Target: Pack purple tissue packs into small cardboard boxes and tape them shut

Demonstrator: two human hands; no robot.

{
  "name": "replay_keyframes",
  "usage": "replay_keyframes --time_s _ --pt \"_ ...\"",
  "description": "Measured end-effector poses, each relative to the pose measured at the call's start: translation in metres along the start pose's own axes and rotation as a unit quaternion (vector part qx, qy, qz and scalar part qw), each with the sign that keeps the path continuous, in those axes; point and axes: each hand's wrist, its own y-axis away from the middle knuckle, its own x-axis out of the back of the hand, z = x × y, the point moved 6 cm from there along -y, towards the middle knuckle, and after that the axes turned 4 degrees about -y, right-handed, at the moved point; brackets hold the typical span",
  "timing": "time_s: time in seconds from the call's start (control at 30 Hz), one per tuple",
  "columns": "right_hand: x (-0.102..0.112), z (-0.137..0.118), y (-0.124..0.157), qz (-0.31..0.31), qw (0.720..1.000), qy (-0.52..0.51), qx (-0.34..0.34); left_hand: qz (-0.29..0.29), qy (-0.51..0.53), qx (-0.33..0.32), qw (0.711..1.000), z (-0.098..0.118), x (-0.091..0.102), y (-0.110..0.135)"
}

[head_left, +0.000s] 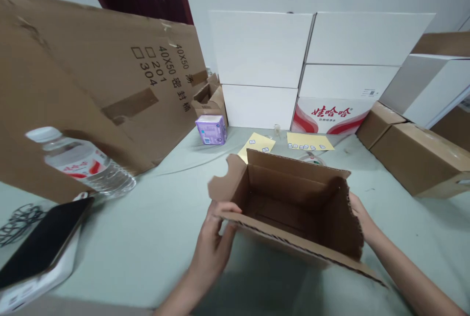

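A small brown corrugated cardboard box [293, 198] stands half-folded and open-topped in the middle of the pale green table [154, 237]. My left hand [213, 242] grips its near left corner, thumb over the front wall's edge and fingers wrapped below. My right hand [362, 218] presses against the box's right side wall, mostly hidden behind that wall, so its fingers barely show. The box's inside is bare. A rounded flap sticks up at its left end.
A water bottle [84, 164] lies at left before a big leaning cardboard sheet [91, 81]. A dark phone [40, 242] rests on a white box. Behind: purple tissue pack [211, 129], yellow label sheets [310, 141], stacked white boxes [260, 61], brown cartons [414, 157] at right.
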Motion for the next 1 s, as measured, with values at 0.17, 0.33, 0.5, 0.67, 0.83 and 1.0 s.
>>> replay_keyframes --time_s 0.17,0.33,0.5,0.67,0.83,1.0 --pt "-0.020 -0.008 0.005 -0.033 0.998 -0.039 -0.032 0.045 0.062 0.123 0.989 -0.040 0.008 -0.014" --pt "-0.017 -0.017 0.011 0.016 0.999 -0.031 -0.034 0.047 0.068 0.136 0.987 -0.040 0.011 -0.012" --pt "-0.007 -0.044 0.021 0.033 0.997 -0.060 0.032 0.061 0.065 0.139 0.986 -0.031 0.010 -0.004" --pt "-0.008 -0.053 0.024 0.050 0.997 -0.048 0.031 0.078 0.031 0.106 0.991 -0.019 0.012 0.001" --pt "-0.013 -0.051 0.018 0.064 0.997 0.006 0.049 0.090 -0.005 0.081 0.993 -0.013 0.014 0.008" --pt "-0.015 -0.018 -0.010 0.086 0.995 0.023 0.039 0.089 -0.025 0.064 0.994 -0.011 0.009 0.013"
